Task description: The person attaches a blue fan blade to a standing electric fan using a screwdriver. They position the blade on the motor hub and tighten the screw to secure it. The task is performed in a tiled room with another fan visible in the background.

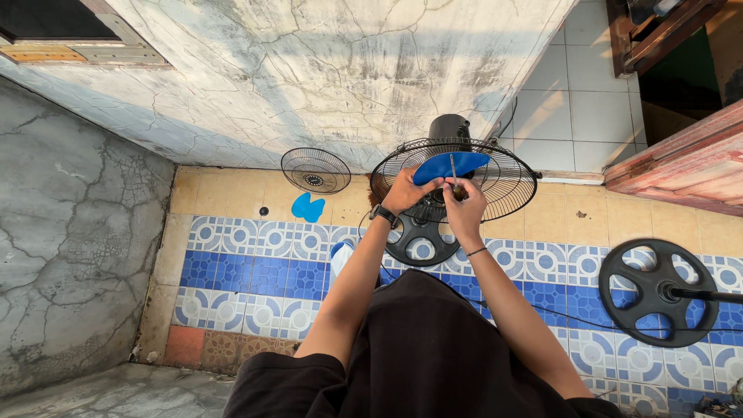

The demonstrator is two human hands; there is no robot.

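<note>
Tiled outdoor corner of a home, used as a makeshift fan-repair spot. Patterned blue floor tiles, a cracked plastered wall, a loose fan grille and a detached round base indicate this.

My left hand and right hand cover the hub of the fan, so I cannot see what the screwdriver tip meets. My own torso hides part of its round base. The second stand's pole runs off the right edge. The small dark dot on the floor is too tiny to identify.
</note>
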